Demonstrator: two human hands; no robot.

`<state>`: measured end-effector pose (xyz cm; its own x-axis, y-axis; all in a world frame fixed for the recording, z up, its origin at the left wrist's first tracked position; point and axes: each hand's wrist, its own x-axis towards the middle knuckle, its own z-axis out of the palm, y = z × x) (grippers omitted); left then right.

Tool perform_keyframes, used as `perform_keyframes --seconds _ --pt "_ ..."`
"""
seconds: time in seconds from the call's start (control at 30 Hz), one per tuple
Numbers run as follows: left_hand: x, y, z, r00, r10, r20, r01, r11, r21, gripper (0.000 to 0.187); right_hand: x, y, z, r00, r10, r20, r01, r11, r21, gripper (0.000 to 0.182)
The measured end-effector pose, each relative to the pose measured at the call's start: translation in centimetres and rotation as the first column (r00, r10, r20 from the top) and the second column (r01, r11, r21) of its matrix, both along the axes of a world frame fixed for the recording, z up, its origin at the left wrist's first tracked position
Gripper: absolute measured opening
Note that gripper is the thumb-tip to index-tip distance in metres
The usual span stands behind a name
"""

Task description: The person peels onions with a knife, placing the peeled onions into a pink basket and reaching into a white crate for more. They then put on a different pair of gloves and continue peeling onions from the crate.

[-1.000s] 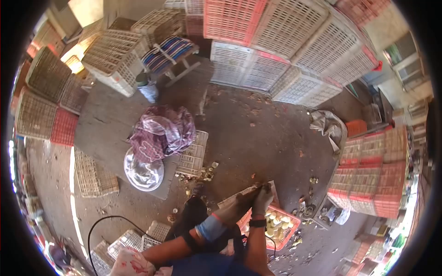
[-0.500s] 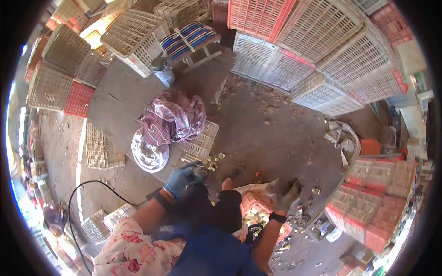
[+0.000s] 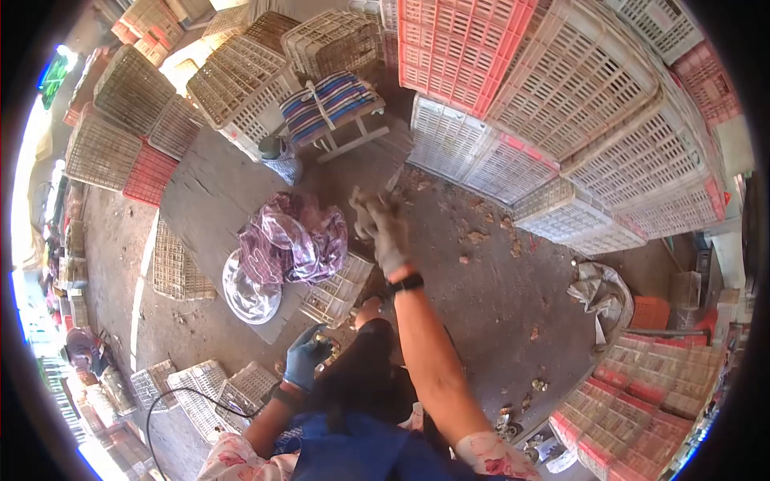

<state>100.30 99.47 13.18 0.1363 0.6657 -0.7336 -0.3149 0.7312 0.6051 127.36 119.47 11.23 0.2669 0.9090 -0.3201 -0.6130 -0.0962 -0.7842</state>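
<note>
My right hand [image 3: 381, 232], in a greyish glove, reaches far forward over the floor. Its fingers look spread, with nothing visible in them, just right of a crumpled purple patterned cloth [image 3: 301, 240]. In a blue glove, my left hand [image 3: 303, 361] is low beside my dark-clad knee. Its fingers curl around something small that I cannot make out. A black cable [image 3: 188, 390] loops to the left forearm. Ahead of the left hand, an upturned pale plastic crate [image 3: 341, 293] lies partly under the cloth, beside a round silvery bundle [image 3: 250, 293].
Tall stacks of plastic crates [image 3: 573, 72] rise at the back right, and red-and-beige crates [image 3: 642, 393] stand at the lower right. A low bench with a striped cushion [image 3: 329, 104] is at the back. A pale sack [image 3: 601, 297] lies on the right; scraps litter the floor.
My right hand has swung from above the red basket of pale pieces forward and left, near the cloth. The basket is now out of sight. My left hand has dropped slightly.
</note>
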Motion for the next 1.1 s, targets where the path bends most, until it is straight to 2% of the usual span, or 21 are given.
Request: perform_keyframes --seconds 0.1,0.2,0.27,0.3,0.33,0.37,0.4,0.43,0.47,0.5,0.53,0.57,0.6,0.63,0.7,0.73,0.8,0.83,0.9,0.97,1.1 --pt "0.9 2.4 0.1 0.997 0.072 -0.019 -0.070 0.996 0.060 0.044 0.3 4.8 0.3 0.998 0.064 0.020 -0.059 0.981 -0.187 0.035" --pt "2.0 5.3 -1.3 0.983 0.170 -0.075 -0.169 0.985 0.013 0.042 3.7 0.6 -1.2 0.979 -0.013 0.206 0.062 0.971 -0.230 0.038" --pt "3.2 7.3 -2.1 1.000 0.017 -0.014 -0.015 0.995 0.096 0.048 6.9 -4.9 -3.3 0.982 -0.014 0.189 0.071 0.952 -0.299 0.037" --pt "4.7 8.6 -1.8 0.997 -0.074 -0.012 0.075 0.987 0.140 0.051 8.6 -8.8 -5.5 0.933 0.163 0.322 0.007 0.884 -0.467 0.034" --pt "6.7 10.4 -1.9 0.981 -0.195 -0.003 0.192 0.963 0.191 0.055 10.3 -12.8 -6.8 0.855 0.323 0.407 0.007 0.776 -0.631 0.033" --pt "8.3 11.9 -3.1 0.929 -0.293 0.225 0.248 0.946 0.210 0.056 10.3 -15.4 -5.5 0.816 0.126 0.564 0.159 0.890 -0.428 0.029" --pt "12.0 13.7 0.1 0.908 -0.408 0.100 0.397 0.911 0.107 0.066 10.0 -16.9 -2.6 0.710 -0.104 0.697 0.330 0.923 -0.197 0.026" --pt "14.5 14.7 -1.5 0.798 -0.601 0.044 0.575 0.781 0.246 0.072 11.1 -19.0 1.5 0.308 0.123 0.943 0.212 0.958 -0.194 0.028" --pt "19.3 15.9 1.1 0.727 -0.667 0.161 0.640 0.744 0.190 0.077 11.8 -20.0 5.2 0.298 0.241 0.924 0.173 0.938 -0.300 0.030" --pt "21.5 16.5 -2.0 0.641 -0.725 0.252 0.683 0.689 0.243 0.084 12.7 -21.2 9.1 0.277 0.356 0.892 0.130 0.906 -0.402 0.034" --pt "26.3 16.1 -1.7 0.568 -0.795 0.214 0.756 0.606 0.247 0.083 13.9 -21.5 10.8 0.658 0.214 0.721 0.115 0.919 -0.378 0.040" --pt "30.5 14.8 -0.6 0.509 -0.845 0.166 0.806 0.535 0.253 0.082 12.9 -22.2 7.4 0.740 0.049 0.670 0.174 0.949 -0.262 0.040" --pt "33.8 12.9 -0.1 0.475 -0.873 0.112 0.833 0.487 0.262 0.082 12.8 -23.7 6.1 0.735 -0.065 0.675 0.277 0.938 -0.211 0.038" --pt "37.1 11.5 -2.6 0.508 -0.827 0.241 0.829 0.545 0.124 0.077 12.6 -25.2 4.9 0.715 -0.178 0.676 0.375 0.914 -0.156 0.037" --pt "41.6 8.7 -9.0 0.354 -0.877 0.325 0.909 0.405 0.103 0.076 14.5 -28.5 7.1 0.553 -0.269 0.789 0.624 0.761 -0.177 0.035" --pt "43.2 7.3 -12.5 0.289 -0.889 0.356 0.936 0.340 0.088 0.076 15.8 -31.1 6.8 0.590 -0.335 0.734 0.655 0.731 -0.193 0.033" --pt "48.4 2.3 -13.8 0.168 -0.867 0.469 0.978 0.208 0.034 0.081 18.5 -37.2 6.9 0.604 -0.427 0.673 0.715 0.663 -0.221 0.031" --pt "51.7 -3.4 -8.7 0.082 -0.928 0.364 0.997 0.081 -0.017 0.083 19.9 -40.1 7.4 0.583 -0.457 0.671 0.751 0.619 -0.231 0.030" --pt "55.9 -13.1 -4.6 -0.050 -0.952 0.301 0.993 -0.080 -0.089 0.088 22.6 -47.1 9.1 0.428 -0.413 0.804 0.845 0.497 -0.194 0.030" --pt "58.9 -20.1 -4.2 -0.107 -0.919 0.378 0.981 -0.159 -0.110 0.094 23.8 -52.5 6.9 0.432 -0.487 0.759 0.881 0.407 -0.240 0.028" --pt "62.2 -30.4 -1.1 -0.332 -0.920 0.207 0.938 -0.346 -0.032 0.091 25.1 -59.6 6.3 0.431 -0.533 0.728 0.901 0.297 -0.315 0.024"
